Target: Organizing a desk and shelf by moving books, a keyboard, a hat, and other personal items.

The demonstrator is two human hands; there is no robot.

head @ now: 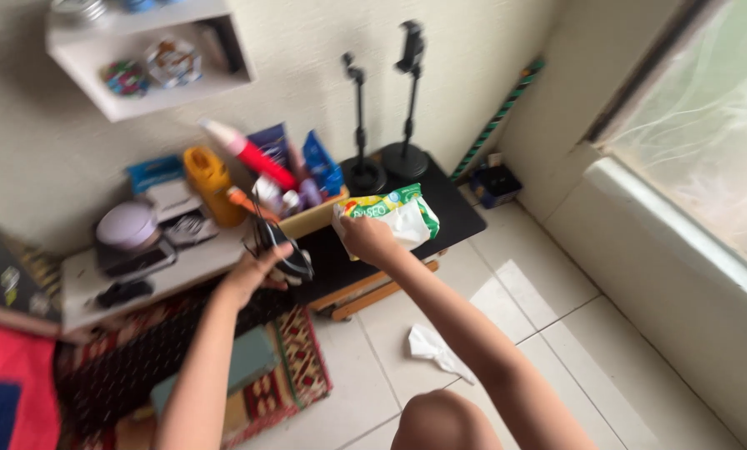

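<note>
Nearest: one bare knee [444, 421] at the bottom edge; one crumpled white tissue [437, 350] on the tiled floor [557, 333], well apart from both hands; one patterned rug [294, 371] to the left with one flat green pad [244, 362] on it. Above these, two bare arms reaching forward. Left hand [252, 275] closed around one small black gadget [283, 248] with a thin cord, kind too blurred to tell. Right hand [369, 240] gripping one green, yellow and white tissue pack [398, 215] by its lower left corner, raised over one low black table top [448, 212]. Beyond: one open box [311, 218] crammed with tubes and bottles, count unclear; one yellow bottle [209, 179]; two black phone stands [386, 154] upright on round bases; one small dark box [496, 183] at the wall. Farthest: one white wall shelf [148, 58]; one window [707, 142] at right.
</note>
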